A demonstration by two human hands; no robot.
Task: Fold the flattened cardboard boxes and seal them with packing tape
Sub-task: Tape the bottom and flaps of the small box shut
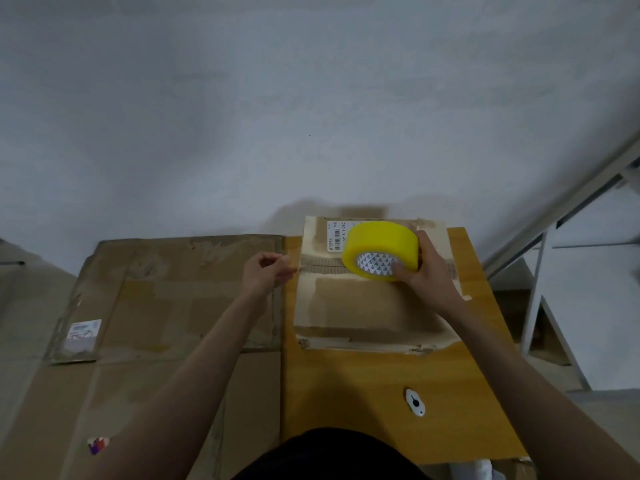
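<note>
Head view, listed from the bottom of the frame upward. Nearest, lower centre: a dark garment (pixel 329 455), the wearer's torso. Just above it, lower right of centre: a small white oval object with a dark spot (pixel 415 402) lying on the yellow-brown table top (pixel 381 393); I cannot tell what it is. Lower left and left: flattened cardboard sheets (pixel 166 306) spread over the floor, one with a pale label (pixel 84 332) at its left edge. Centre right: the folded cardboard box (pixel 363 303) on the table top, its closed flaps meeting in a seam (pixel 322 266) that runs left to right. On the box: my right hand (pixel 427 271), fingers wrapped round the yellow tape roll (pixel 381 251), thumb on its patterned core. At the left end of the seam: my left hand (pixel 265 271), fingertips pinched together at the box edge, by my reading on the free end of the tape; the strip itself is too faint to confirm. Upper half: a plain grey wall (pixel 277 98). Right edge: a white metal frame (pixel 554 271). Risks, as I judge them: the strip drifting off the seam if the roll is pulled at an angle; the tape folding onto itself if tension slackens; the light box sliding on the table top, since neither hand presses it down.
</note>
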